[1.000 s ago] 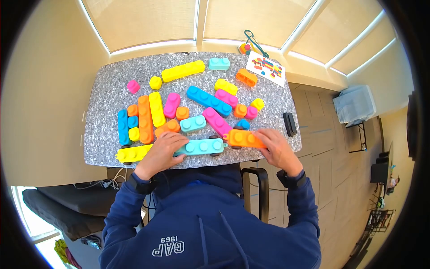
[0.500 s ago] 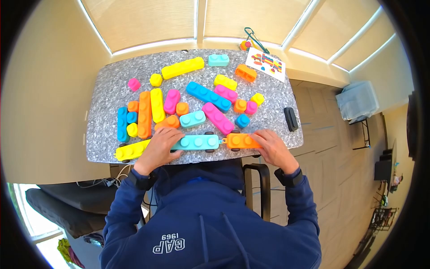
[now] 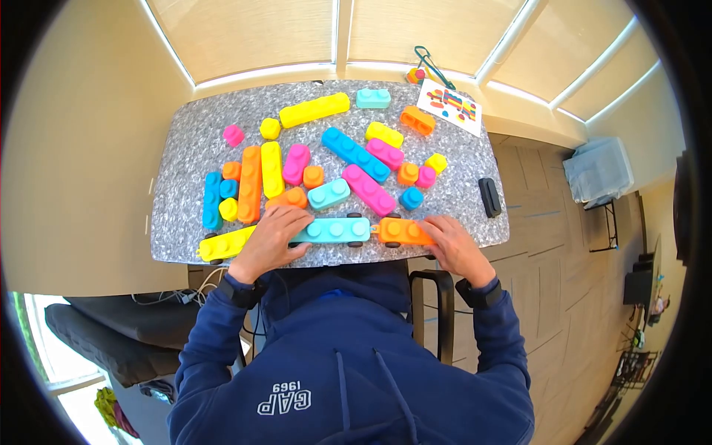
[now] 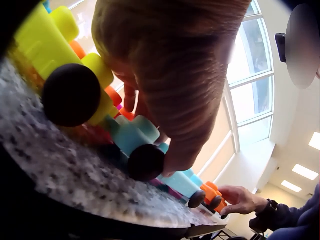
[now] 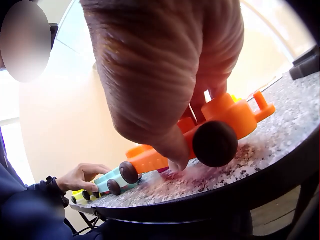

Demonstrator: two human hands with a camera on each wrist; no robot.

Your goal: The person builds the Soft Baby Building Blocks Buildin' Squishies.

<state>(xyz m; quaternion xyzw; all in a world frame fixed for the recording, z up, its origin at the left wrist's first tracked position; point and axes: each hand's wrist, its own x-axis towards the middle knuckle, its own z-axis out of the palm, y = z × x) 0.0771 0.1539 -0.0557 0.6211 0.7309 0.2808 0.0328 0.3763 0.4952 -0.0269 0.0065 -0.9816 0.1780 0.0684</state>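
Observation:
Three toy train cars with pegs on top and dark wheels stand in a row along the table's near edge: yellow (image 3: 222,244), teal (image 3: 335,231) and orange (image 3: 399,231). My left hand (image 3: 271,239) grips the teal car near its left end, thumb on the near side. With its thumb on the near side and fingers over the top, my right hand (image 3: 457,248) holds the orange car toward its right end. A small link shows between the teal and orange cars. In the right wrist view, an orange hook (image 5: 265,109) sticks out at the orange car's free end.
Loose peg blocks lie behind the cars, among them a long blue block (image 3: 356,154), a pink block (image 3: 368,190) and a long yellow block (image 3: 314,110). A picture card (image 3: 449,108) lies at the back right, and a black case (image 3: 489,197) near the right edge.
The orange car, earlier tilted over the teal car's right end, has come down level and in line with it. Both hands have kept their hold. The head view has shifted slightly.

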